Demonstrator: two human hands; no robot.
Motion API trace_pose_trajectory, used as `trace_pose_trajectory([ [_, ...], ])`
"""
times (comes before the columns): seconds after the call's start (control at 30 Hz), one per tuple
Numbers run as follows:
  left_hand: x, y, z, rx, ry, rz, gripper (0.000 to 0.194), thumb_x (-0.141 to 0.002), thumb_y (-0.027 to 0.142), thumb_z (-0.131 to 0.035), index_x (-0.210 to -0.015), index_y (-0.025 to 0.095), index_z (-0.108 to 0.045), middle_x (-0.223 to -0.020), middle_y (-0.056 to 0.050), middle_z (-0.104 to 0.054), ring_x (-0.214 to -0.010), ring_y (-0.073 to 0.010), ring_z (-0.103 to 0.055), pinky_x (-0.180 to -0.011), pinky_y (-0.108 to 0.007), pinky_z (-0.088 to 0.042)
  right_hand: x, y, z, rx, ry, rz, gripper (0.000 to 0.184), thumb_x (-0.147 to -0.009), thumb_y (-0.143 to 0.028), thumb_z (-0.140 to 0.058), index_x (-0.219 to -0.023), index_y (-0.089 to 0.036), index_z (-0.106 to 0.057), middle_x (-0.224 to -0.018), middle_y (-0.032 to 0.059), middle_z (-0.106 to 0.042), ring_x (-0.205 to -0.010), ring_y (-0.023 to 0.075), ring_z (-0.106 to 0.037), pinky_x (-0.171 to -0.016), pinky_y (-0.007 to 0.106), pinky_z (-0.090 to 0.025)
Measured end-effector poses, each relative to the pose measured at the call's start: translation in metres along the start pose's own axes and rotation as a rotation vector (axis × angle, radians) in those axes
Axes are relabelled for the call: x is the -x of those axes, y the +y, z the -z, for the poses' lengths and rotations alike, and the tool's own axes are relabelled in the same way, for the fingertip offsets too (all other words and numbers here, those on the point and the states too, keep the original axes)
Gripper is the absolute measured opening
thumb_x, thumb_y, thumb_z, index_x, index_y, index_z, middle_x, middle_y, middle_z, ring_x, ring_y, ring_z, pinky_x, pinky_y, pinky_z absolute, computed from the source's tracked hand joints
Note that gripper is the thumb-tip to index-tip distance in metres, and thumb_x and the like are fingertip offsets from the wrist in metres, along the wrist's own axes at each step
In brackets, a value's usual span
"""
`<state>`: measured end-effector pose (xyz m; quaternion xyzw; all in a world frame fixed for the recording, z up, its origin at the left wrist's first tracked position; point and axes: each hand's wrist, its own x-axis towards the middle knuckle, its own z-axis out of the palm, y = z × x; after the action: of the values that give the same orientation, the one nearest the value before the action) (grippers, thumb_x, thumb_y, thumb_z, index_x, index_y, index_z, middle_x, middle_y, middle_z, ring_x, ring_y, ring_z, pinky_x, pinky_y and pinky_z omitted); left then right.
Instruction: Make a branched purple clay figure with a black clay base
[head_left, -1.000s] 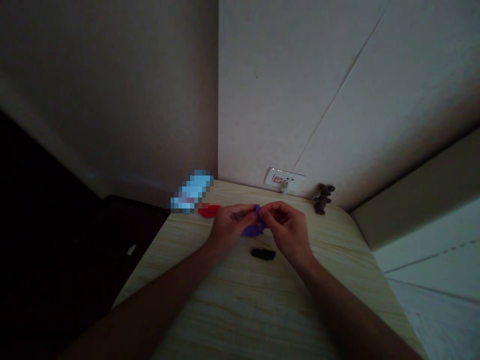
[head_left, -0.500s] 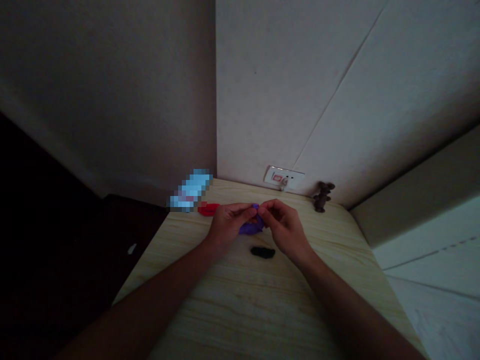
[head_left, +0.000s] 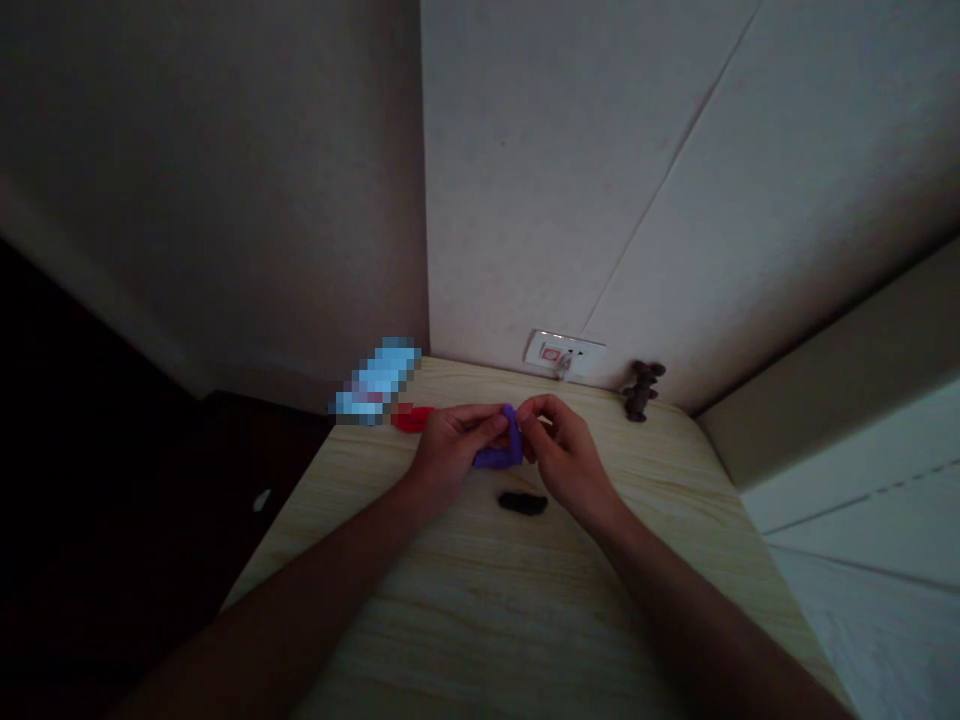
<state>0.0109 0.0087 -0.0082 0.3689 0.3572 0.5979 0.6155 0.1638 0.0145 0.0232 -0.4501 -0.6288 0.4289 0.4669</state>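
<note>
Both of my hands meet over the far middle of a pale wooden table (head_left: pixel 480 620). My left hand (head_left: pixel 450 448) and my right hand (head_left: pixel 564 452) each pinch a small soft purple piece (head_left: pixel 504 445) between the fingertips, holding it just above the tabletop. A small black piece (head_left: pixel 523 503) lies on the wood just in front of my hands. A red piece (head_left: pixel 411 419) lies to the left, beside my left hand.
A blurred light-blue object (head_left: pixel 376 381) lies at the table's far left corner. A white wall socket (head_left: pixel 564 353) with a plug sits on the wall behind, and a small dark brown object (head_left: pixel 640 388) stands at the far right. Dark furniture (head_left: pixel 112 480) is on the left.
My hands have stayed together and reworked the purple piece; it now stands up more between the fingertips. The view has shifted slightly.
</note>
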Motion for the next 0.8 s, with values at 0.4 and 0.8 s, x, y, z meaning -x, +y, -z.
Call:
trace_pose_trajectory([
  [0.4,0.001,0.006,-0.005,-0.06,0.132,-0.128,0.027,-0.067,0.032,-0.094,-0.086,0.016,-0.085,-0.085,-0.008,-0.083,-0.076,-0.0193,-0.077,-0.077,-0.032,-0.064,0.011,-0.008,0.002,0.479,0.083,0.492,0.016,-0.096,-0.023,-0.07,-0.101,-0.024,-0.085,-0.098,0.0095,-0.083,-0.088,0.024,-0.078,-0.083,0.036,-0.064],
  [0.8,-0.001,0.006,-0.001,0.062,0.049,-0.009,0.035,-0.06,0.036,-0.1,-0.081,0.015,-0.083,-0.081,-0.007,-0.082,-0.072,-0.015,-0.073,-0.075,-0.028,-0.059,0.003,-0.011,0.01,0.308,-0.055,0.324,0.023,-0.099,-0.039,-0.069,-0.09,-0.028,-0.087,-0.091,0.0053,-0.083,-0.082,0.0221,-0.076,-0.079,0.034,-0.059],
])
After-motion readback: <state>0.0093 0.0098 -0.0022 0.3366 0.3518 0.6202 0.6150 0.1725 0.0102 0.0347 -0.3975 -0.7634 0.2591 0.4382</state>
